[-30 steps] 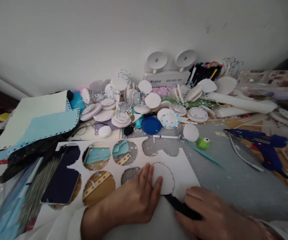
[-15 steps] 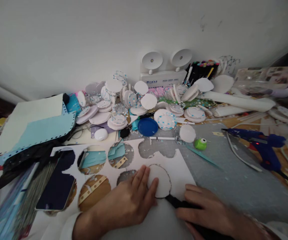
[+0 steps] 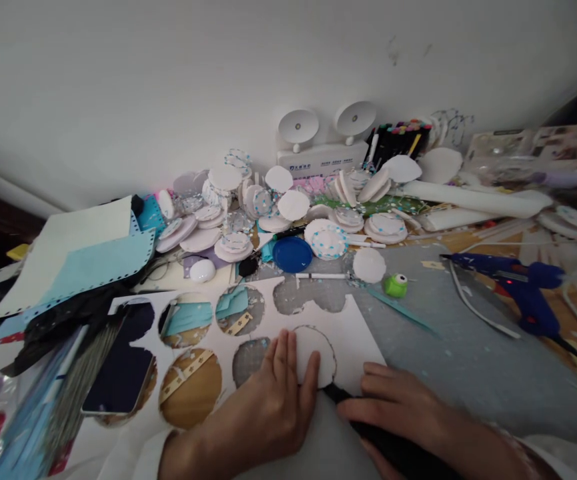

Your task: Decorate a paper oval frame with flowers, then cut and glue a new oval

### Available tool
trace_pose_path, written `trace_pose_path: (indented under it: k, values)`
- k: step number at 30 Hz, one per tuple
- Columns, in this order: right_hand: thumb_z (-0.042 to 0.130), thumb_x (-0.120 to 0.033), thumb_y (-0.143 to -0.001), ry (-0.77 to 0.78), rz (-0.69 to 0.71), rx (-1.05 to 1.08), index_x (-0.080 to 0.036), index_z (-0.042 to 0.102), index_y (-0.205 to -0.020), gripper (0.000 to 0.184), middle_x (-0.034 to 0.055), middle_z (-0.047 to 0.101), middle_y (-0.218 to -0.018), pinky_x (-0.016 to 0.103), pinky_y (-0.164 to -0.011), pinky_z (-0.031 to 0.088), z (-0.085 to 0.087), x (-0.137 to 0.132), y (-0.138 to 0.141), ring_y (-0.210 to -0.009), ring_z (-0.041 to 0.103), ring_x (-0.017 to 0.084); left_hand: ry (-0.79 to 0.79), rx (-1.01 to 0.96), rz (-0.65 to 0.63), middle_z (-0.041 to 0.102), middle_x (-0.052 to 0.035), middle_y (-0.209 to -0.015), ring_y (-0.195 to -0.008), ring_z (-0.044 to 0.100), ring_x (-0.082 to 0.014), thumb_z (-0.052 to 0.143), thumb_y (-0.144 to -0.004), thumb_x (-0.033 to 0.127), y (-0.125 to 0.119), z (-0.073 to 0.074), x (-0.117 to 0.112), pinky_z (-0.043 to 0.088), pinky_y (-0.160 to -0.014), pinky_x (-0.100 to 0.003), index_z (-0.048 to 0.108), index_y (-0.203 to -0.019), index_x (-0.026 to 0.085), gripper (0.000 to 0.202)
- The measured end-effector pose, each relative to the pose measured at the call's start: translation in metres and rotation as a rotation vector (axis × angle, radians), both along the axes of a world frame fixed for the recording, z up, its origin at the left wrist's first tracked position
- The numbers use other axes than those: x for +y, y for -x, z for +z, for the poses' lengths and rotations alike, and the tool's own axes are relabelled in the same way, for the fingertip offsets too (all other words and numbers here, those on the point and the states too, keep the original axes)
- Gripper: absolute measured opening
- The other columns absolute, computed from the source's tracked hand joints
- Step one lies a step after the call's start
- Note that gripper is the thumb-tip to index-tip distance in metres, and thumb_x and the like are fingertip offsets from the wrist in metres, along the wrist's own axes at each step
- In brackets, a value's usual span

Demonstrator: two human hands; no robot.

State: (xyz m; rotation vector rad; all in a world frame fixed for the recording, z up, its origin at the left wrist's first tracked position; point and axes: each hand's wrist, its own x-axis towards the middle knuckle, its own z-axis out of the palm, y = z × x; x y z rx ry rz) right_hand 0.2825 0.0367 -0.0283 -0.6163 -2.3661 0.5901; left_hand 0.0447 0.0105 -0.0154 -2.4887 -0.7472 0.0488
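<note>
A white foam-like sheet (image 3: 358, 327) with several round holes lies in front of me. A round disc (image 3: 312, 353) is marked off in it by a dark, rough-edged line. My left hand (image 3: 273, 393) lies flat on the sheet, fingers stretched over the disc's left part and thumb on its lower right. In my right hand (image 3: 398, 407) is a black-handled cutter (image 3: 355, 410), its tip touching the line at the disc's lower right. The cutter's rear part is partly hidden by my fingers.
White discs, some with blue beads (image 3: 329, 240), crowd the back by the wall. A blue glue gun (image 3: 523, 287) with its cord lies right, a green toy (image 3: 395, 285) nearer. Under the sheet's left side is a phone (image 3: 118, 377). A blue lid (image 3: 292, 255) sits behind.
The cutter's tip and my right hand have shifted slightly left along the lower right of the disc's outline. My left hand stays pressed on the disc. The whole view has turned slightly.
</note>
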Motion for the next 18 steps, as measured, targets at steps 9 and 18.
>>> trace_pose_path:
  k: [9, 18]
  values:
    - [0.052, -0.005, -0.075, 0.179, 0.075, 0.112, -0.02, 0.062, -0.09, 0.024, 0.0012, 0.056, -0.071, 0.022, -0.055, 0.043, 0.004, 0.008, 0.004, -0.063, 0.054, 0.014, 0.008, 0.001, -0.009, 0.066, -0.0345, -0.112, -0.107, 0.068, -0.0398, 0.044, -0.092, 0.02, 0.0, 0.004, 0.003, 0.058, -0.086, -0.049, 0.05, -0.13, -0.007, 0.047]
    - [0.051, 0.002, -0.072, 0.193, -0.022, 0.101, -0.02, 0.059, -0.093, 0.032, 0.0002, 0.053, -0.076, 0.022, -0.058, 0.041, -0.009, 0.005, -0.001, -0.067, 0.052, 0.013, 0.041, -0.098, -0.038, 0.067, -0.0315, -0.114, -0.109, 0.066, -0.0409, 0.047, -0.09, 0.013, 0.008, 0.007, 0.009, 0.061, -0.083, -0.044, 0.056, -0.121, -0.006, 0.037]
